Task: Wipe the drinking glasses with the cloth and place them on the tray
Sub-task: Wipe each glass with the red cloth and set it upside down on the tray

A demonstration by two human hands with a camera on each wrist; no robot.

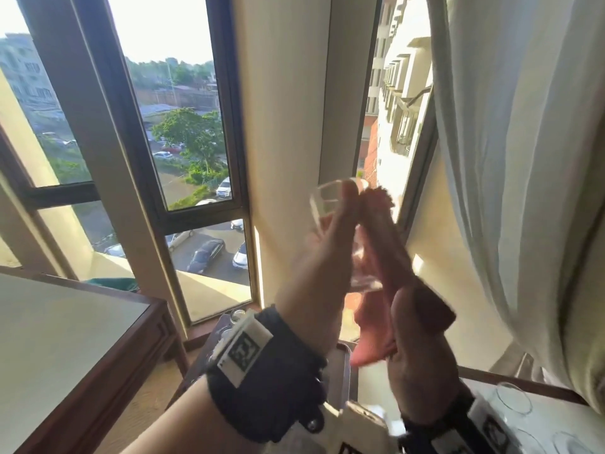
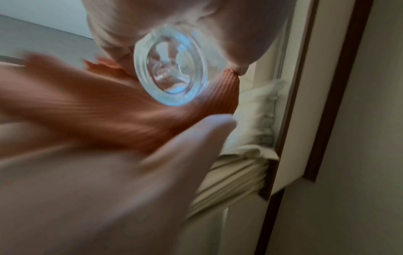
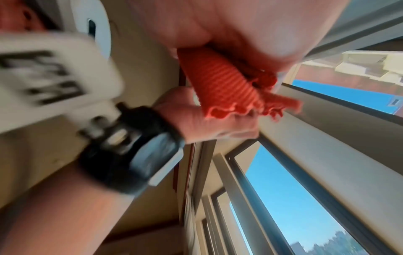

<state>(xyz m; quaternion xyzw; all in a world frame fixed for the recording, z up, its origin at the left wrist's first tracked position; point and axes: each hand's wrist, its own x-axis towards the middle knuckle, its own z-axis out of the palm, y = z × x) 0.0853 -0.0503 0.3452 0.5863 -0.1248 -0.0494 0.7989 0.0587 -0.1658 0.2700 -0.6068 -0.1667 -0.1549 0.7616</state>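
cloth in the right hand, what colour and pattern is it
The cloth is orange-red with a fine ribbed weave and a frilled edge. The right wrist view shows it best.

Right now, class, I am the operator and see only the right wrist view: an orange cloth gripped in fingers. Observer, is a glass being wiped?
Observer: Yes. In the head view the left hand holds a clear drinking glass raised before the window, with the orange cloth against its side.
Operator: Where is the tray?
Observer: What looks like a metal tray lies below both hands; its contents are hidden.
Operator: Any glasses left?
Observer: Other glasses stand at lower right, beside the right hand.
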